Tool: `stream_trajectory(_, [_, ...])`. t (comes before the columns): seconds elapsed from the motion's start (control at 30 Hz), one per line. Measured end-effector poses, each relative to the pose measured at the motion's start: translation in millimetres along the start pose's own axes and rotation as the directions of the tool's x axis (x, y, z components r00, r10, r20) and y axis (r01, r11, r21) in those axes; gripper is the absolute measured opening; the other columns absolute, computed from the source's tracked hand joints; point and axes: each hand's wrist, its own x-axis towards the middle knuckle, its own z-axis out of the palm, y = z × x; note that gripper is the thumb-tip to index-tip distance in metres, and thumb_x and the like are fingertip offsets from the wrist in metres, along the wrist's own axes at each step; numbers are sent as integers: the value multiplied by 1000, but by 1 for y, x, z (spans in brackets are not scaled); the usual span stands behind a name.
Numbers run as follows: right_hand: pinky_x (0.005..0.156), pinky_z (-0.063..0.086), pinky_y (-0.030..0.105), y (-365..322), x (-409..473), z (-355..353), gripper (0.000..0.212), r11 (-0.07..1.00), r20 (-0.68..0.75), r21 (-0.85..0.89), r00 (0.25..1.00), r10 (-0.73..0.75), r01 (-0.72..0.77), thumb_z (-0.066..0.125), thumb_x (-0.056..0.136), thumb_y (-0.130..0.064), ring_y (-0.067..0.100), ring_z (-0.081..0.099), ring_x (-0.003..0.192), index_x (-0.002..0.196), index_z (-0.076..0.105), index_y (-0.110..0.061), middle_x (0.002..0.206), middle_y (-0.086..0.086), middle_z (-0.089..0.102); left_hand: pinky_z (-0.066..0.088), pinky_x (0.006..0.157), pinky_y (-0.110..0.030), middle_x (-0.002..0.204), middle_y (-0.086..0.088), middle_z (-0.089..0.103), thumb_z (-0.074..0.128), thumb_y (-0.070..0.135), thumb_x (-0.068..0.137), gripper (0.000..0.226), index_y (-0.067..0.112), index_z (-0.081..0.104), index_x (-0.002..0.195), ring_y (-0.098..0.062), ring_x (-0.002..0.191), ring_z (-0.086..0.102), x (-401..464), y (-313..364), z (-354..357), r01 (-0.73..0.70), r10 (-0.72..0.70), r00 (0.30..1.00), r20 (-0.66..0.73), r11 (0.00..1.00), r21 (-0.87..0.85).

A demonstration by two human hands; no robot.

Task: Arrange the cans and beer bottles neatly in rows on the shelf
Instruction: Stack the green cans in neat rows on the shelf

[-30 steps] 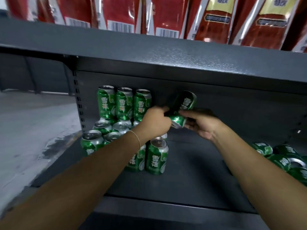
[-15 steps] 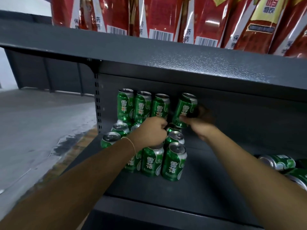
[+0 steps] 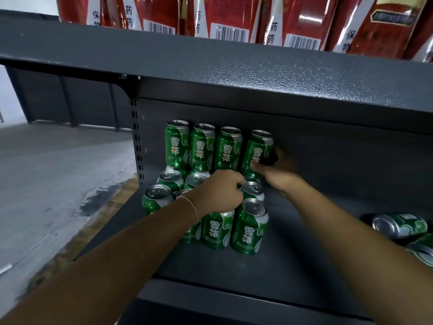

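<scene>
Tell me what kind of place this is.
Probably a shop or stockroom. A grey metal shelf with a slotted upright holds stacked green cans, and red packets with barcodes line the shelf above. The floor beside it is bare concrete.

Bare forearms; thin string bracelet (image 3: 192, 205) (left wrist).

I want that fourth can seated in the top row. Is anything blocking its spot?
Nothing visible does. The right hand holds the fourth can beside the third can; the left hand sits lower, on the front cans.
</scene>
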Motion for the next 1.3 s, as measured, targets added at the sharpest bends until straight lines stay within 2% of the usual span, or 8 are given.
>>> stream_trajectory(0.27, [88, 54, 32, 1, 4, 3, 59, 1000, 18, 18, 1000, 5, -6, 82, 79, -19, 16, 62, 99, 131, 54, -19, 112, -2, 64, 48, 91, -30, 133, -14, 56, 45, 0, 88, 44, 5, 58, 129, -26, 115, 54, 1, 1, 1, -4, 4, 1000, -5, 1000, 11])
stream_trajectory(0.47, [73, 51, 22, 3, 2, 2, 51, 999, 30, 41, 999, -13, 12, 80, 81, -16, 14, 62, 94, 125, 56, -20, 108, -4, 63, 50, 88, -33, 130, -15, 57, 44, 0, 88, 42, 3, 60, 126, -26, 109, 57, -1, 4, 0, 3, -3, 1000, -1, 1000, 13])
stream_trajectory(0.6, [90, 54, 33, 6, 4, 1, 43, 1000, 41, 17, 999, -14, 14, 81, 79, -18, 16, 63, 101, 112, 55, -27, 110, -4, 64, 49, 78, -31, 129, -16, 57, 45, 0, 88, 41, 3, 60, 125, -27, 103, 58, -1, 5, -1, 5, -5, 1000, 10, 1000, 26])
stream_trajectory(0.8, [89, 54, 32, 6, 3, -3, 66, 999, 59, 47, 998, 3, -6, 85, 74, -16, 16, 63, 102, 131, 53, -17, 114, -2, 64, 47, 81, -29, 129, -15, 58, 45, -1, 87, 42, 3, 60, 125, -24, 101, 57, 0, 5, 2, 10, -10, 1000, -14, 1000, 10])
stream_trajectory(0.9, [96, 53, 36, 10, 2, -8, 70, 998, 54, 64, 998, -11, 8, 84, 75, -13, 17, 62, 106, 136, 49, -15, 117, 0, 63, 51, 90, -42, 121, -19, 61, 45, -1, 83, 40, -2, 61, 119, -33, 108, 58, 1, 8, 5, 20, -20, 998, -53, 1000, -11])
stream_trajectory(1.03, [94, 48, 26, 14, -7, -37, 53, 999, 36, 14, 999, -32, 32, 70, 87, -3, 14, 57, 106, 136, 51, -9, 128, 11, 59, 49, 86, -41, 107, -14, 60, 46, 6, 77, 33, -1, 61, 106, -34, 109, 59, 10, 22, 14, 10, -15, 997, -81, 998, -58])
stream_trajectory(1.17, [85, 44, 15, 26, -28, -94, 35, 989, 43, -146, 999, -12, 19, 64, 92, -5, 10, 57, 104, 127, 62, -8, 117, 2, 63, 46, 97, -36, 121, -17, 63, 42, 13, 78, 49, -3, 61, 120, -30, 113, 57, 20, 50, 36, -80, 67, 992, -107, 990, -120])
stream_trajectory(1.3, [91, 47, 20, 47, -50, -148, 28, 982, -28, -180, 998, 61, -65, 67, 90, -4, 12, 62, 100, 118, 67, -6, 106, 4, 69, 43, 102, -30, 129, -13, 60, 47, 3, 84, 46, 4, 57, 130, -26, 119, 56, 31, 82, 71, -142, 133, 989, -59, 976, -167])
